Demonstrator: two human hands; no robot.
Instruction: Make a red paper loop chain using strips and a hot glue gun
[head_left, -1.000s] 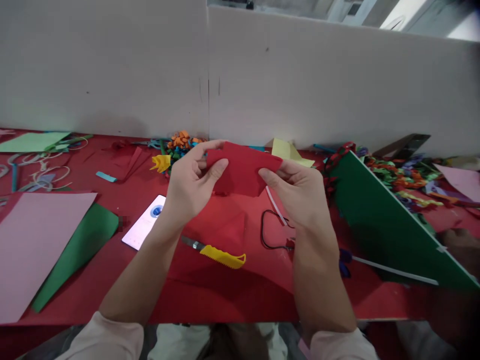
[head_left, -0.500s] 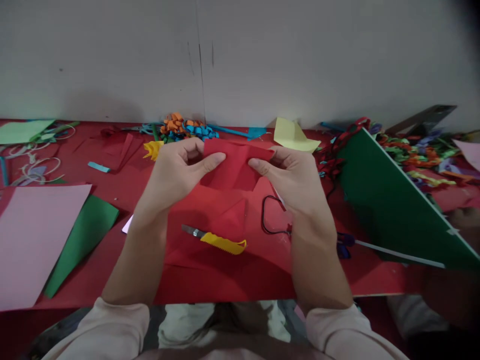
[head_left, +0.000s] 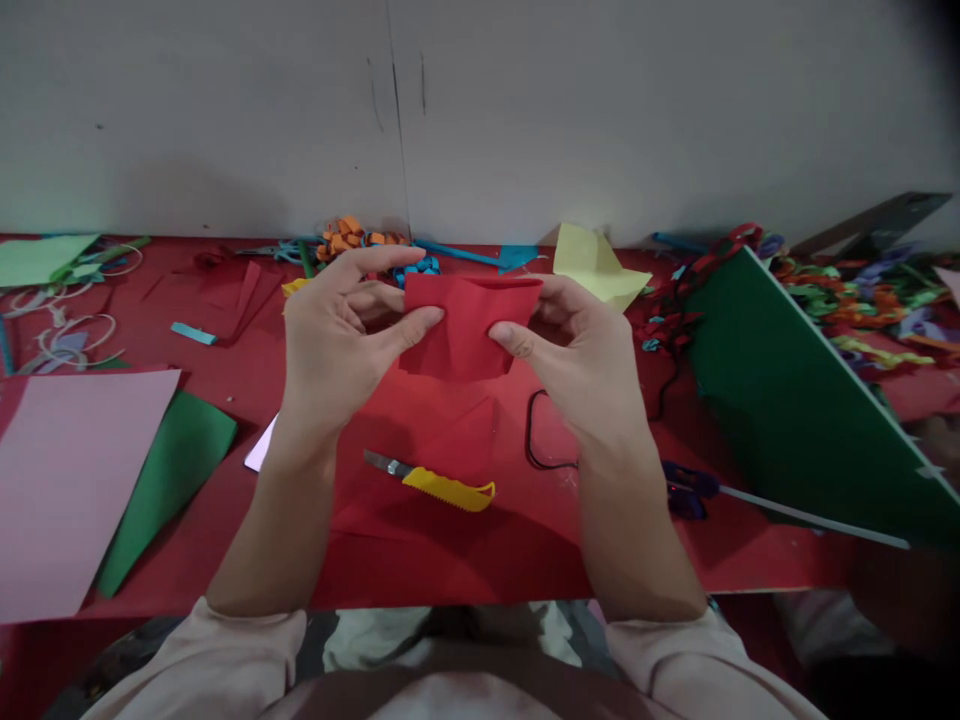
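Note:
A folded piece of red paper (head_left: 465, 325) is held above the red table between both of my hands. My left hand (head_left: 337, 335) pinches its left edge, thumb in front and fingers behind. My right hand (head_left: 574, 355) pinches the right edge in the same way. Below the paper lies a larger red sheet (head_left: 442, 460) with a yellow-handled cutter knife (head_left: 442, 485) resting on it.
A pink sheet (head_left: 67, 480) and a green sheet (head_left: 161, 475) lie at the left. A big green board (head_left: 795, 410) slants at the right, with a black cord (head_left: 536, 445) and scissors (head_left: 690, 490) near it. Yellow paper (head_left: 592, 265) and coloured paper scraps (head_left: 367, 240) line the grey wall.
My hands have drawn closer together on the red paper, which now looks narrower. The view has tilted down slightly.

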